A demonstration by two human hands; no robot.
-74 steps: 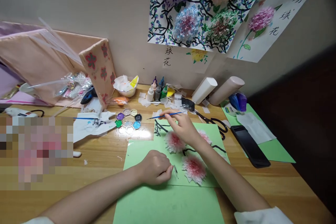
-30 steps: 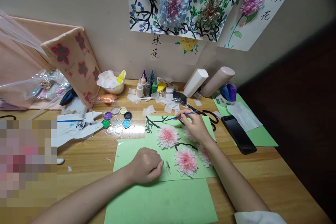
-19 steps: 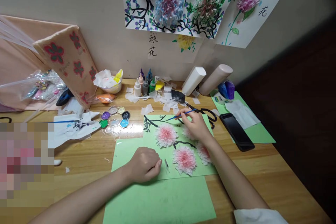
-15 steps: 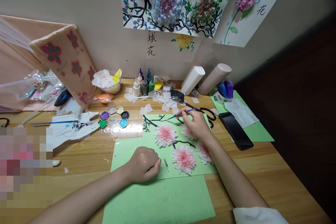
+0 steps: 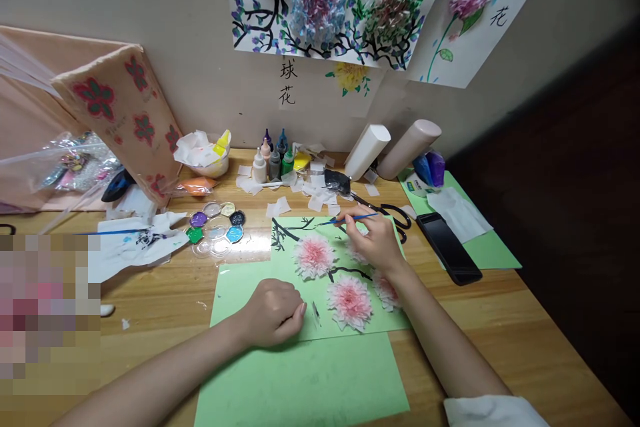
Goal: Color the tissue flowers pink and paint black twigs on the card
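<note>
My right hand (image 5: 375, 240) pinches a thin blue paintbrush (image 5: 357, 217) near the top of a green sheet (image 5: 295, 303). The brush's tip points left, close to black painted branches (image 5: 287, 232); whether it touches the paper I cannot tell. Pink-and-white paper flowers (image 5: 350, 303) sit on this sheet, some partly behind my right hand and forearm. Closed in a fist, my left hand (image 5: 275, 312) rests on the sheet's left part, with nothing showing in it. Under it lies another green sheet (image 5: 305, 387).
A paint palette (image 5: 216, 230) and a stained tissue (image 5: 140, 247) lie left of the sheets. Behind are paint bottles (image 5: 274, 163), paper scraps (image 5: 320, 200) and black-handled scissors (image 5: 395, 210). A phone (image 5: 449, 248) lies at right. Flower pictures (image 5: 345, 3) hang on the wall.
My right hand has shifted slightly down, and the brush lies flatter, its handle end lower and a little further right. My left hand stays in place.
</note>
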